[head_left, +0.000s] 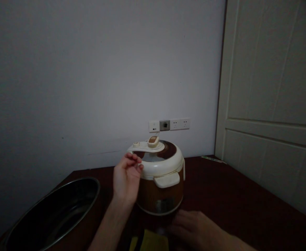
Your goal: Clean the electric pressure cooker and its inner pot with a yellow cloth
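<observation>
**One cooker, one basin, two hands on a dark tabletop**

Against the pale wall, on the dark red-brown tabletop [234, 195], stands one rice cooker [160, 181], brown-bodied with a cream lid that is shut. From where I stand I count one latch tab on its front, one small cream and brown knob on top, and one cream handle strip across the lid.

The left hand [127, 179] is raised at the cooker's left shoulder, palm toward the lid. Its grip is loose: fingers curled half in, fingertips [138, 166] right at the rim of the lid, holding nothing. Whether they actually touch the rim I cannot tell in this dim light. The cooker sits just right of that hand and slightly beyond it.

The right hand [194, 228] lies low on the tabletop, just in front of the cooker's base and right of the left forearm. It looks flat and spread, with nothing in its grip, though it is dark and blurred.

Well to the left of the left hand sits one large metal basin [53, 216], its rim catching light. Just left of the right hand, at the near edge, lies one yellow thing [151, 241], partly cut off by the frame. Beyond the cooker, on the wall, runs one row of wall sockets [169, 124]. One panelled door [273, 104] stands far right of both hands.
</observation>
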### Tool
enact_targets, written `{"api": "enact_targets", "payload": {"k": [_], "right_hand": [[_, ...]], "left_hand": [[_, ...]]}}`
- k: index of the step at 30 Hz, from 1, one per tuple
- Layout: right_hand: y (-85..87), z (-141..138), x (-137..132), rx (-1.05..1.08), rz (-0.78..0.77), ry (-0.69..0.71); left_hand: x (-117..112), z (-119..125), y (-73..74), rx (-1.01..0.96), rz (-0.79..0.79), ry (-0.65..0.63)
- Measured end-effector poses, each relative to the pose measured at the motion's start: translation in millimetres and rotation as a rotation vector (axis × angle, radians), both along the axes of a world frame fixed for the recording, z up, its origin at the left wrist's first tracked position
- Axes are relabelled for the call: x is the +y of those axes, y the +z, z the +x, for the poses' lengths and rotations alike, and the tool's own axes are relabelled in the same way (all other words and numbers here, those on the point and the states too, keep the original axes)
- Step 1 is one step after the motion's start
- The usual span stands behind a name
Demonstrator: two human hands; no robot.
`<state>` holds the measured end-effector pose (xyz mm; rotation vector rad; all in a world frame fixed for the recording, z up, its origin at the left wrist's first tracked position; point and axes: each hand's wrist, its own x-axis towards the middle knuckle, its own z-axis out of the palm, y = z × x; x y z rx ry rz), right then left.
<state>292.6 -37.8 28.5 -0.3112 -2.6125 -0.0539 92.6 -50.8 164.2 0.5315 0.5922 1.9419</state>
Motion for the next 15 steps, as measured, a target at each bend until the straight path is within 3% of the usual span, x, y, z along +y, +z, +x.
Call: {"api": "enact_targets", "payload": {"k": [3,5,7,12,15], "right_hand": [[-33.0,-31.2,-2.7,-0.037,0.157,0.121],[-51.5,-47.9,1.9,-0.048,0.226,0.136],[-68.9,-62.3,7.2,-0.042,0.276,0.133],[-110.3,-90.8,10.7,-0.053,0.287,0.13],[-121.9,-99.3,6.2,-0.111,0.252,0.083]], "left_hand": [[27.3,-41.3,-3.3,0.203,0.126,0.369],[44.4,-64.9,-14.6,0.346,0.128,0.607],[58.8,-84.2,-30.6,0.473,0.073,0.748],[85.6,-110.6,-72.0,0.844,-0.081,0.757],[98.3,-114.6,-85.9,1.047,-0.206,0.768]]}}
